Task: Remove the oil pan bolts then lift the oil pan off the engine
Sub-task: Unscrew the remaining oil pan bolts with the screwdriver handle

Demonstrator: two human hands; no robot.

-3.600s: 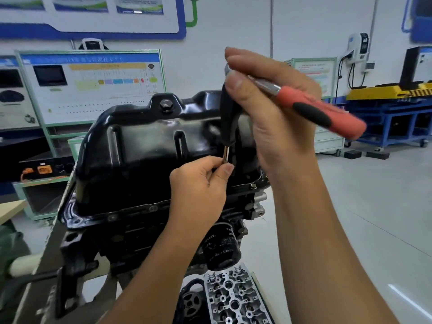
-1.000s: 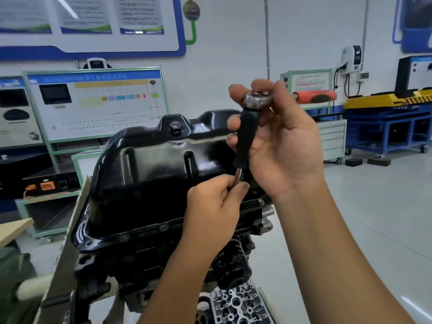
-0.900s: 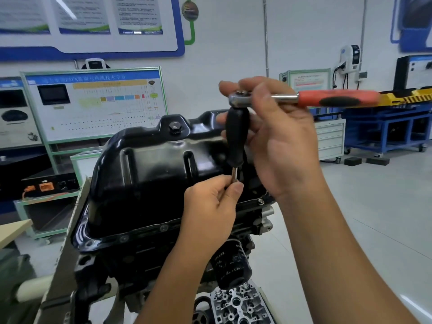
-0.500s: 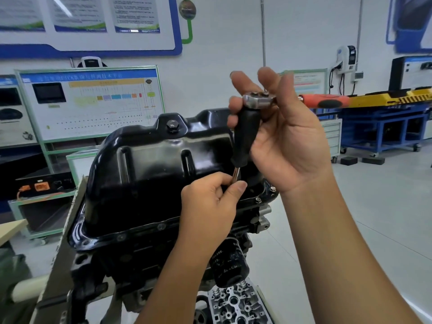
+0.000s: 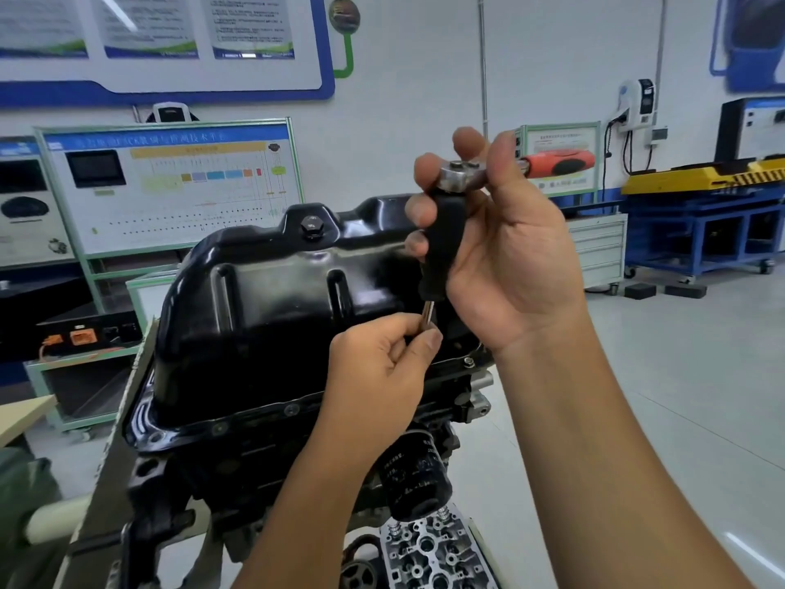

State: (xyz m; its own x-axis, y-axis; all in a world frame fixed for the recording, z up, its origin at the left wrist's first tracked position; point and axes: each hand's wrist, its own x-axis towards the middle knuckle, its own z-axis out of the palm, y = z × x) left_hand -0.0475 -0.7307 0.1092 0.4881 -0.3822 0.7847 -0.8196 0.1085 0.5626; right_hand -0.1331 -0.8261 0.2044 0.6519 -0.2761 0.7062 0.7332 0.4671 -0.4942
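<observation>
The glossy black oil pan (image 5: 263, 316) sits on the upturned engine (image 5: 238, 474), its drain plug (image 5: 311, 226) at the top. Bolts (image 5: 291, 409) dot the near flange, and one bolt (image 5: 468, 362) shows at the right corner. My right hand (image 5: 505, 265) grips the ratchet (image 5: 461, 176) at its head, around the black extension (image 5: 441, 252); the red handle (image 5: 556, 162) points right. My left hand (image 5: 382, 371) pinches the thin metal shaft (image 5: 428, 313) at the extension's lower end, by the pan's right side. The tip is hidden by my fingers.
A black oil filter (image 5: 414, 478) hangs under the engine's right side. A cylinder head (image 5: 429, 554) lies below it. The engine stand plate (image 5: 106, 469) runs along the left. Teaching boards (image 5: 170, 184) and a blue bench (image 5: 705, 231) stand behind.
The ratchet handle has swung back and forth in my right hand and now points right and away. My left hand has kept pinching the shaft in the same spot.
</observation>
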